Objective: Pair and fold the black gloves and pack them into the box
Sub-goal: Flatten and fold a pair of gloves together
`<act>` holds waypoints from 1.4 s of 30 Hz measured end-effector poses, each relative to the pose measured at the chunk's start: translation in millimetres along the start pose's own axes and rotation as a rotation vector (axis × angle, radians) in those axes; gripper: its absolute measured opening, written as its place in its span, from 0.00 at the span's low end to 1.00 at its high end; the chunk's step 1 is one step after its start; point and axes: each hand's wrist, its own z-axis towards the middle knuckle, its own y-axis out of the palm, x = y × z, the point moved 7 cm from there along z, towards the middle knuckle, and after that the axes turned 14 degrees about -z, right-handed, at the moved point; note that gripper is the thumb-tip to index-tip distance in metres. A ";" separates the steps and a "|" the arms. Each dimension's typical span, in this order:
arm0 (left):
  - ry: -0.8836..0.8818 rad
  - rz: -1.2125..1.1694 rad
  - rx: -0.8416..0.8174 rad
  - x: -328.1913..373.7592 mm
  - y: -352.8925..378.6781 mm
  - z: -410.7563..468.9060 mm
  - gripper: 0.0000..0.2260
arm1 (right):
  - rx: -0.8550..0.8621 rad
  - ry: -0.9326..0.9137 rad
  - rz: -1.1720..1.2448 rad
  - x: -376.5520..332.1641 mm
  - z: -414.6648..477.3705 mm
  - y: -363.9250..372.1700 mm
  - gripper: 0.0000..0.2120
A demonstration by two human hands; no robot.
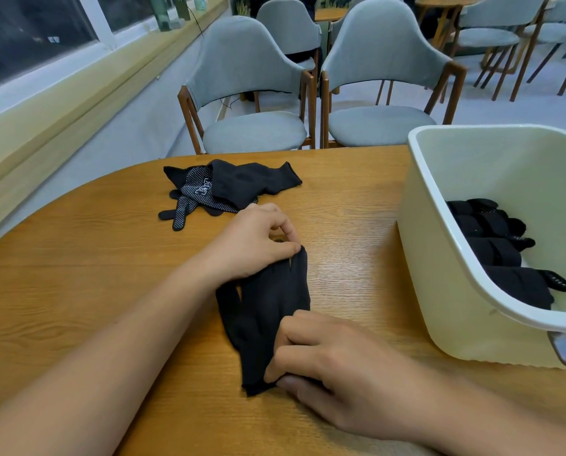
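Nearest, the right hand (324, 363) pinches the cuff of the flat black knit glove pair (268, 307) on the oval wooden table (77, 258); the left hand (255, 245) pinches its finger ends. The pair looks aligned and needs folding next. The cream plastic box (439, 291) stands to the right. Loose dotted black gloves (229, 185) lie farther off, out of the way.

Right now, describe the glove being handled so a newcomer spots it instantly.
On the oval wooden table, left of the cream plastic box, the flat black fabric glove lies nearest the camera. The left hand pinches its fingertips and the right hand grips its cuff, unlike the heap of white-dotted black gloves at the far edge.
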 end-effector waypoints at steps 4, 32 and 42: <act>-0.036 0.023 -0.014 1.9 5.9 3.7 0.04 | 0.001 -0.005 0.004 -0.6 -0.2 -0.2 0.06; -0.040 -0.026 0.157 10.2 -13.7 -17.3 0.02 | 0.073 0.027 0.034 3.8 -3.3 -6.3 0.06; 0.174 -0.047 0.194 19.8 -32.5 -96.7 0.07 | 0.199 0.091 0.108 13.6 -5.4 -20.9 0.04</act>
